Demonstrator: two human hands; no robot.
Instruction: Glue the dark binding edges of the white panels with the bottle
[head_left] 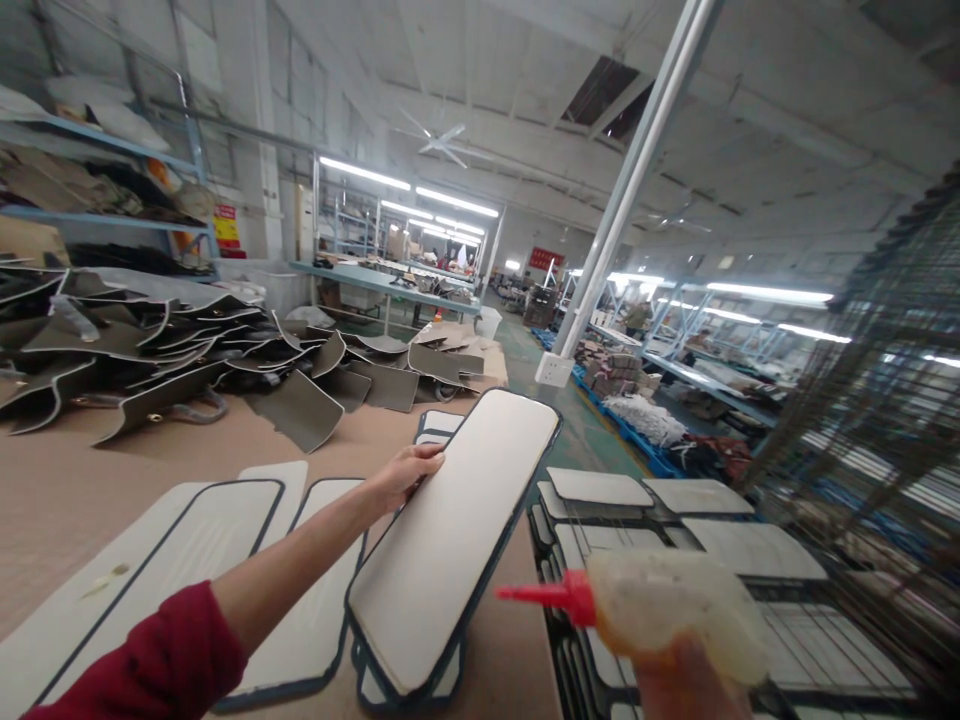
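1. Closest of all stood a translucent squeeze bottle (pixel 675 600), a yellowish liquid showing inside, blurred, with its red nozzle (pixel 551 594) pointing left.
2. Wrapped around the bottle from below was the person's right hand (pixel 690 685), partly cut off by the lower edge of my view.
3. The nozzle tip was just beside the right edge of a long, pale panel (pixel 457 540) with rounded corners and a dark border; I couldn't tell whether they touched.
4. That panel was tilted above the near part of the table (pixel 517 650), pinched at its left long edge by the left hand (pixel 409 475), the thumb over the pale face. A red sleeve (pixel 165 650) was pushed up that forearm.
5. Under its lower end lay another dark-edged piece (pixel 375 688); to the left, more pale panels (pixel 202 540) lay on the brown tabletop, some overlapping.
6. Farther back, a heap of olive-grey bag pieces (pixel 300 410) with white edges spread over the table.
7. On the right, similar panels (pixel 750 547) lay in rows among thin wires, beside a tall, blurred wire rack (pixel 892 330).
8. Beyond the table rose a white post with a socket box (pixel 553 370).
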